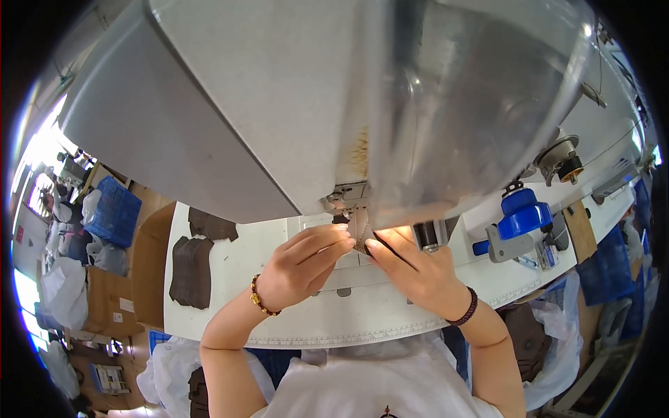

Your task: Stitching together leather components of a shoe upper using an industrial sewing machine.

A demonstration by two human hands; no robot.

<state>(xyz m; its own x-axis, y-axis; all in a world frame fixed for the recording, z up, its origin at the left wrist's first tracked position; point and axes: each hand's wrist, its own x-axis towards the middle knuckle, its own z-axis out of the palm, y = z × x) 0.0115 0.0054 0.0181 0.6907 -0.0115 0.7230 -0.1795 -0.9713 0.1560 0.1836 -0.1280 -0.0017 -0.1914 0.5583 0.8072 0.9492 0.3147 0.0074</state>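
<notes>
Beneath the head of a white sewing machine [258,90], a small piece of leather-like material [360,230], tan with a dark edge, lies close to the presser foot [352,198]. My left hand [300,268] pinches its left side, fingers bent and thumb close to the fingertips. From the other side my right hand [418,272] grips the piece with thumb and fingers at its near right edge. The fingers partly cover the piece, so its full shape is hidden. A lamp brightens the spot by my right fingers.
Dark brown cut pieces lie stacked [191,272] on the white table [313,327] at left, with more pieces [212,225] behind. A blue clamp-like device [521,212] stands at right. Cardboard boxes [111,299] and a blue crate [113,211] are further left; plastic bags [564,334] hang right.
</notes>
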